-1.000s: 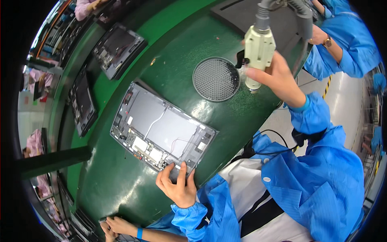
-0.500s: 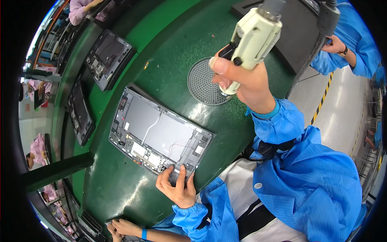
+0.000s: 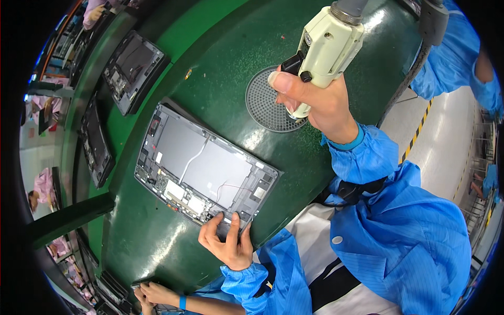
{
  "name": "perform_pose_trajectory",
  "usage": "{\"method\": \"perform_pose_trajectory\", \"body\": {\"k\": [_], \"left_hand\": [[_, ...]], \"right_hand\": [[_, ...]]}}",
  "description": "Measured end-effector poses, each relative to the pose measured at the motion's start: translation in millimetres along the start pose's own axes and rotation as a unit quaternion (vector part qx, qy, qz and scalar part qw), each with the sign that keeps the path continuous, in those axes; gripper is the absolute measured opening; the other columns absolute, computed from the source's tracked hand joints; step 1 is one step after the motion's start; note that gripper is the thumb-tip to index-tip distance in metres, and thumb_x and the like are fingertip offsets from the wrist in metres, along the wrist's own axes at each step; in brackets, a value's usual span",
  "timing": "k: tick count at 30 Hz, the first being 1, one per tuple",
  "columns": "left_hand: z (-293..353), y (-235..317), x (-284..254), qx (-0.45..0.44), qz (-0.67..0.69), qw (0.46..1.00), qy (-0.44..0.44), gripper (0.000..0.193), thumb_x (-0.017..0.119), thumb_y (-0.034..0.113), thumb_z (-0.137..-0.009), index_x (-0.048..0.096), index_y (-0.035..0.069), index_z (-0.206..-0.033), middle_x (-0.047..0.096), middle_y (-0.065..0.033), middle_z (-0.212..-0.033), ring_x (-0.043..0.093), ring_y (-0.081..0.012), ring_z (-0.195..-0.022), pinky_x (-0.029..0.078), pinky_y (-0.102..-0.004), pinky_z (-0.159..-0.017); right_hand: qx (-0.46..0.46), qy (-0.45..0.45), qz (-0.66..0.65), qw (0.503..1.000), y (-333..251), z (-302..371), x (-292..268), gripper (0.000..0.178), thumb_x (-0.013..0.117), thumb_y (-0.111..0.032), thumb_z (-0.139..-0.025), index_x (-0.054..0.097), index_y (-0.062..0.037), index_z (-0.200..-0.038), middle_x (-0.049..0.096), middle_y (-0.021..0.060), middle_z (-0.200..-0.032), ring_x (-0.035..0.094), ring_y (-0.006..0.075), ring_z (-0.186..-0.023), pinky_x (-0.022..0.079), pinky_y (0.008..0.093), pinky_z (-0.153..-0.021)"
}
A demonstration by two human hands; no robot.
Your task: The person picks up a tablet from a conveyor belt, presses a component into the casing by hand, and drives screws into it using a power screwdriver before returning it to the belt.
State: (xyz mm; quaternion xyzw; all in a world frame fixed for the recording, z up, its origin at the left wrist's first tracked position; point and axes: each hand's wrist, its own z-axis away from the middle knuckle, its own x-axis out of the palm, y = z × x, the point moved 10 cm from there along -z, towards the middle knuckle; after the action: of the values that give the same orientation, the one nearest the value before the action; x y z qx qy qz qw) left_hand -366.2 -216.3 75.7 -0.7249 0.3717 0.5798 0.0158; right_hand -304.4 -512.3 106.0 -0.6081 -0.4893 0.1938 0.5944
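Laptop base (image 3: 210, 157), one, grey, opened, interior facing up, lying askew on a dark green table (image 3: 168, 252); fitted with a circuit board (image 3: 184, 197) along its near left side, a pale ribbon strip (image 3: 193, 159) and thin wires. Left hand (image 3: 229, 247), bare, blue-sleeved: at the base's near right corner, fingers bent and grasping that corner, fingertips on the casing, thumb at the right; the rest of the base extends beyond and to the left of this hand. Right hand (image 3: 320, 102), bare, blue-sleeved, with a teal band at the wrist: wrapped around a cream powered hand tool (image 3: 331, 44) with a black lever, thumb across its front; set to the right of the base and well apart from it. Tool nose: over the near right part of a round perforated grey dish (image 3: 262, 100); contact cannot be told. Dish: on the table, beyond the base and to its right. Further laptop bases, two (image 3: 131, 71) (image 3: 95, 142), opened, on a brighter green strip at the left. Co-worker's hands (image 3: 152, 295): lower left, at a dark object partly hidden.
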Motion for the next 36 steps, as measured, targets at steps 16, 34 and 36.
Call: {"method": "perform_pose_trajectory", "body": {"k": [16, 34, 36], "left_hand": [[-1.7, -3.9, -2.0, 0.0, -0.001, 1.0, 0.013, 0.045, 0.079, 0.004, -0.059, 0.07, 0.012, -0.102, 0.056, -0.0123, -0.113, 0.046, -0.033, -0.108, 0.041, -0.0425, -0.09], [-1.4, -7.6, -11.9, 0.017, 0.061, 0.995, 0.073, 0.039, 0.079, 0.016, -0.057, 0.07, 0.01, -0.095, 0.059, -0.0069, -0.106, 0.053, -0.0294, -0.095, 0.047, -0.0391, -0.08], [-1.2, -10.2, -15.0, 0.014, 0.064, 0.994, 0.084, 0.038, 0.078, 0.016, -0.058, 0.07, 0.01, -0.095, 0.059, -0.0065, -0.106, 0.053, -0.0288, -0.096, 0.047, -0.0392, -0.08]], "right_hand": [[0.031, -0.002, -0.017, 0.999, -13.5, 0.3, 7.9, 0.026, 0.069, -0.019, -0.082, 0.06, 0.0047, -0.088, 0.053, 0.0061, -0.056, 0.052, 0.013, -0.047, 0.048, 0.0281, -0.051], [0.139, -0.346, 0.024, 0.928, 11.9, 92.2, 163.4, 0.042, 0.076, -0.031, -0.076, 0.054, 0.0035, -0.087, 0.055, 0.0089, -0.063, 0.053, 0.0138, -0.051, 0.049, 0.0329, -0.06], [0.141, -0.369, 0.025, 0.918, 12.3, 98.9, 167.4, 0.043, 0.077, -0.032, -0.075, 0.054, 0.0028, -0.086, 0.054, 0.0083, -0.062, 0.052, 0.0142, -0.051, 0.049, 0.0332, -0.06]]}}
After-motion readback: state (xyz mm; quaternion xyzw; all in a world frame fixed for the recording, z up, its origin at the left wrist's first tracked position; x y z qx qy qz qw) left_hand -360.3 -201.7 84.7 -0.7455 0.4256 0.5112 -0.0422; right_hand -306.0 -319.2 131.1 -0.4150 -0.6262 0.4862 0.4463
